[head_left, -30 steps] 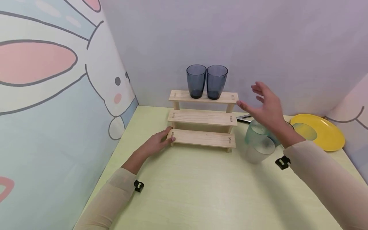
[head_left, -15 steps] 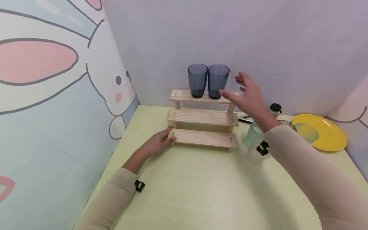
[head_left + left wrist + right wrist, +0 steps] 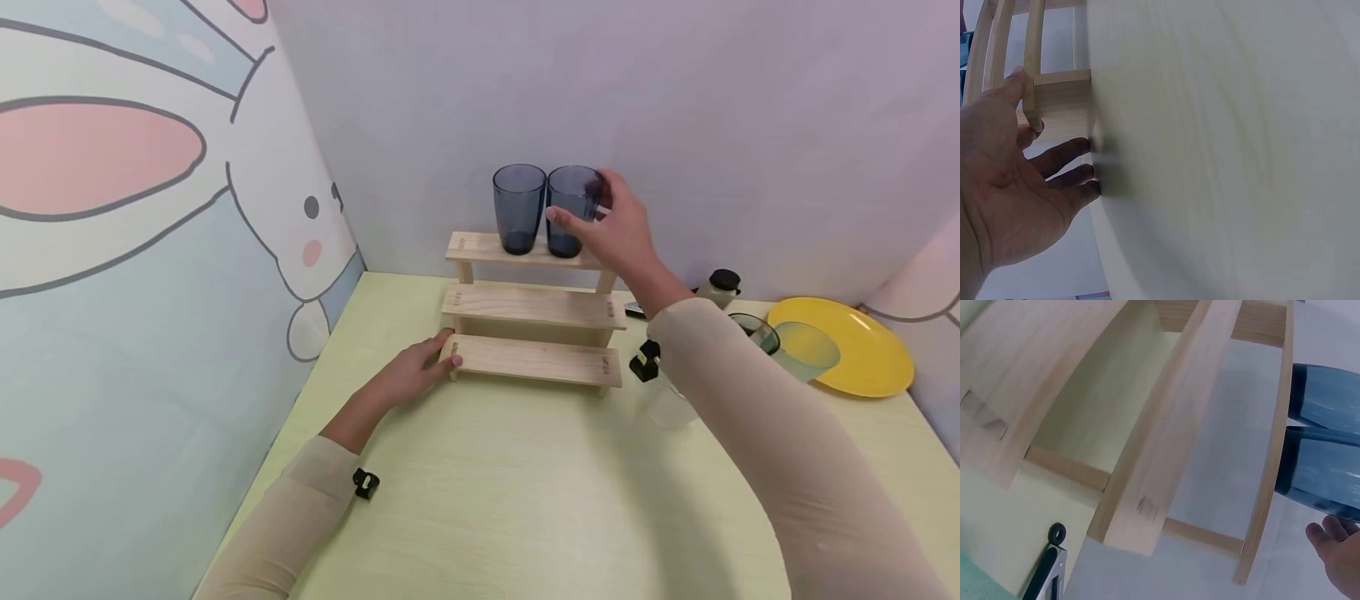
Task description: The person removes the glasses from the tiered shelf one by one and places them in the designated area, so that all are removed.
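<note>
A three-step wooden display rack [image 3: 536,308] stands against the back wall. Two dark blue drinking glasses stand upright side by side on its top step, the left glass [image 3: 519,212] and the right glass [image 3: 563,239]. My right hand [image 3: 624,233] is round the right glass, thumb in front and fingers behind near the rim, partly seen through it. In the right wrist view, fingertips [image 3: 1319,536] show right at that glass's side. My left hand [image 3: 1019,194] pinches the left end of the bottom step, thumb on top and index finger below; its other fingers extend toward the tabletop.
Right of the rack, under my right forearm, stand a frosted glass [image 3: 670,408], a dark-rimmed glass [image 3: 763,335] and a black-capped bottle [image 3: 722,289]. A pale green glass [image 3: 808,350] overlaps a yellow plate [image 3: 873,354]. A black-and-silver tool [image 3: 1047,572] lies beside the rack.
My right hand has moved left from above the glasses at the right to the right blue glass and closed round it. The left hand has stayed on the rack.
</note>
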{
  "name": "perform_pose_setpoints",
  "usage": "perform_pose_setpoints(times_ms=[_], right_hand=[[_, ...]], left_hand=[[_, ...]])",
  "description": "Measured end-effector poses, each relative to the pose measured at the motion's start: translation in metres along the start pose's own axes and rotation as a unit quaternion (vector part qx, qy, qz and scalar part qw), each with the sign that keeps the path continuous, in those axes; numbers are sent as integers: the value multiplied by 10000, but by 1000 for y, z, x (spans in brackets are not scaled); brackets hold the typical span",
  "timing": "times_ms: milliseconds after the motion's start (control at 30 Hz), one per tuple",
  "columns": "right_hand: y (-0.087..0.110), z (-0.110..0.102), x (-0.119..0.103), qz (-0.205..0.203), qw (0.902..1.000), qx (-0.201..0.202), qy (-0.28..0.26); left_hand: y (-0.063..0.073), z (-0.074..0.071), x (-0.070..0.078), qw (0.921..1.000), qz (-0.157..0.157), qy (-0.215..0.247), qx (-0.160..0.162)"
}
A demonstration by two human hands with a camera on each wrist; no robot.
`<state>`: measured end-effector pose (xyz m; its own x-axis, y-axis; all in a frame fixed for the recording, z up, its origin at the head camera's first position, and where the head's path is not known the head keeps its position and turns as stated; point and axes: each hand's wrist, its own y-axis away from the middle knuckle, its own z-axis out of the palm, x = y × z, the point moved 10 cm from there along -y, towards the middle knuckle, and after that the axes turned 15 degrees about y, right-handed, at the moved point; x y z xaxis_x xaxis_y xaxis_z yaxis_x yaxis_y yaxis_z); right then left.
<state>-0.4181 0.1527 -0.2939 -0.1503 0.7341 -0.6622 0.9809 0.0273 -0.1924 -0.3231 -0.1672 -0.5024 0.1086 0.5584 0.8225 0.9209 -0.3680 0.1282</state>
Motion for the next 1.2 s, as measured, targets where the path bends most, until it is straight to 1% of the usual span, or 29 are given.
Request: perform_pose_setpoints(times_ms=[100, 300, 433, 567, 800, 1200], right_hand=[[-5, 3, -1, 162, 9995, -24, -281], [-12, 4, -5, 263, 9970, 88, -723], [-15, 6, -6, 336, 9945, 124, -979], [-18, 9, -5, 430, 9927, 112, -1122], [-20, 12, -6, 365, 9938, 187, -1035], [-14, 8, -2, 387, 9940, 298, -975]], left_hand=[[0, 0, 0, 10000, 10, 8, -9], [-1, 0, -1, 10000, 5, -18, 7], [-1, 0, 0, 10000, -3, -13, 26], [-1, 0, 0, 10000, -6, -3, 30], [0, 0, -1, 10000, -3, 18, 24], [-2, 3, 0, 10000, -4, 47, -22]])
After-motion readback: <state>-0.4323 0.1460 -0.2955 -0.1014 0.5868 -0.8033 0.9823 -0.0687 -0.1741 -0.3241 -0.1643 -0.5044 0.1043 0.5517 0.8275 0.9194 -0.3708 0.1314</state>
